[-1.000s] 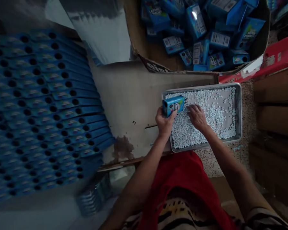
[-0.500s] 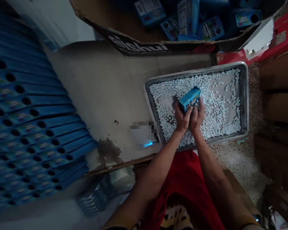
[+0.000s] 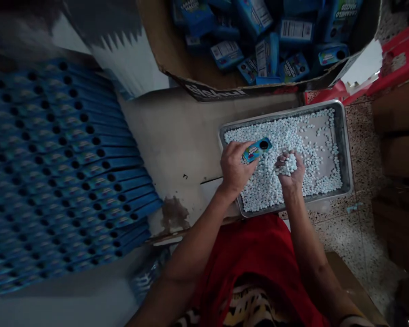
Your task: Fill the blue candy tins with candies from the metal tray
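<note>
My left hand [image 3: 236, 166] grips a small blue box [image 3: 252, 152] above the left part of the metal tray. The box's end with a round dark hole faces up. My right hand [image 3: 292, 175], palm up with fingers curled, cups a heap of small pale candies [image 3: 287, 164] over the tray's middle. The metal tray [image 3: 348, 170] holds a spread layer of the same candies, thinner toward its right side. A gap separates the blue box from my right hand.
Rows of blue boxes [image 3: 88, 181] with round holes are stacked at the left. A cardboard carton [image 3: 177, 77] of loose blue boxes stands beyond the tray. Brown boxes [image 3: 398, 156] line the right side, and a red plastic piece [image 3: 395, 59] lies at the upper right.
My hands have moved apart. The blue box, earlier between both hands, is now in my left hand with its hole facing up, while my right hand has a heap of candies.
</note>
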Available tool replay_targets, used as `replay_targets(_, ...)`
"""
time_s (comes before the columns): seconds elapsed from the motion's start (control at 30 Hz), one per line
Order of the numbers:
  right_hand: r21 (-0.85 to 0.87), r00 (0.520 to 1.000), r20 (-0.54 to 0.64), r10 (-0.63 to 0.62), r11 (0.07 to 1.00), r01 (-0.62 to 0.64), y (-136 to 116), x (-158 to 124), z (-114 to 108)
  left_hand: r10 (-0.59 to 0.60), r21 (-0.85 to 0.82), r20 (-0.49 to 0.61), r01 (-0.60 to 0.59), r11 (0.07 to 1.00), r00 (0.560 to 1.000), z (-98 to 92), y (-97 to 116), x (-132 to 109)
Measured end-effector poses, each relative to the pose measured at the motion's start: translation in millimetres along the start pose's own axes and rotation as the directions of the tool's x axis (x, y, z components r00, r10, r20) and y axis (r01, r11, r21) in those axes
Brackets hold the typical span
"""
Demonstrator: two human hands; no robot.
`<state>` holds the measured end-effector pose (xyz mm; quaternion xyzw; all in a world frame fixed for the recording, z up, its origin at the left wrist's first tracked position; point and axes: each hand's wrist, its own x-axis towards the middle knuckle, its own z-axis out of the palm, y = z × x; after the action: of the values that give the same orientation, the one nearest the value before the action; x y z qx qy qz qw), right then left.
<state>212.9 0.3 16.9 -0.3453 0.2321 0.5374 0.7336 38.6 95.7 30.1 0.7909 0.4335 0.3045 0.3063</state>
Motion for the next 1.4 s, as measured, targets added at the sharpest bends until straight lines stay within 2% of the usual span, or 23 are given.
replay_targets(0.1, -0.147, 0.978, 0.179, -0.104, 0.980, 0.131, -6.1, -18.2, 21.8, 0.016, 0.082, 0.072, -0.022, 0.996, 0.997, -0.1, -5.5, 0.3)
replay_targets(0.2, -0.410, 0.920, 0.339, -0.199, 0.848, 0.335, -5.2, -22.7, 40.0, -0.011, 0.082, 0.145, -0.001, 0.997, 0.989, 3.1, -5.0, -5.3)
replay_targets(0.3, -0.561, 0.887, 0.392, -0.244, 0.701, 0.440, -1.3, -18.8, 50.6, -0.023, 0.062, 0.175, 0.012, 0.998, 0.984, 2.7, -3.1, -11.4)
replay_targets(0.47, -0.676, 0.858, 0.424, -0.290, 0.529, 0.513, 4.5, -13.2, 55.4, -0.050, 0.066, 0.183, 0.039, 0.997, 0.982, 1.4, -3.4, -17.4)
replay_targets(0.6, -0.670, 0.834, 0.486, -0.263, 0.501, 0.548, 7.1, -13.9, 58.5, -0.087, 0.054, 0.185, 0.078, 0.995, 0.979, 3.0, -6.0, -19.7)
replay_targets(0.73, -0.611, 0.821, 0.477, -0.312, 0.554, 0.565, 12.7, -14.3, 62.0, -0.086, 0.036, 0.180, 0.081, 0.996, 0.980, 4.4, -8.5, -21.7)
replay_targets(0.83, -0.620, 0.805, 0.499, -0.320, 0.517, 0.590, 17.5, -16.2, 65.4, -0.075, 0.015, 0.163, 0.073, 0.997, 0.984, 5.3, -10.6, -23.4)
replay_targets(0.93, -0.651, 0.810, 0.480, -0.337, 0.482, 0.587, 20.6, -21.6, 70.2, -0.079, 0.013, 0.155, 0.078, 0.997, 0.985, 6.3, -12.1, -24.9)
replay_targets(1.07, -0.604, 0.811, 0.458, -0.364, 0.541, 0.585, 23.9, -29.8, 75.8, -0.086, 0.027, 0.162, 0.083, 0.996, 0.983, 6.5, -11.1, -25.7)
replay_targets(1.27, -0.613, 0.810, 0.448, -0.377, 0.531, 0.586, 28.8, -32.4, 70.9, -0.081, 0.018, 0.180, 0.079, 0.997, 0.980, 1.6, -8.1, -24.3)
replay_targets(1.33, -0.635, 0.803, 0.481, -0.351, 0.492, 0.595, 25.2, -30.7, 58.2, -0.105, 0.018, 0.150, 0.104, 0.994, 0.983, 1.8, -8.6, -25.4)
replay_targets(1.37, -0.672, 0.799, 0.496, -0.341, 0.432, 0.602, 21.9, -29.8, 48.1, -0.124, 0.018, 0.124, 0.123, 0.992, 0.984, 2.9, -9.3, -26.7)
replay_targets(1.4, -0.728, 0.796, 0.504, -0.336, 0.330, 0.601, 18.0, -29.0, 35.4, -0.142, 0.012, 0.102, 0.141, 0.990, 0.985, 4.5, -10.2, -28.4)
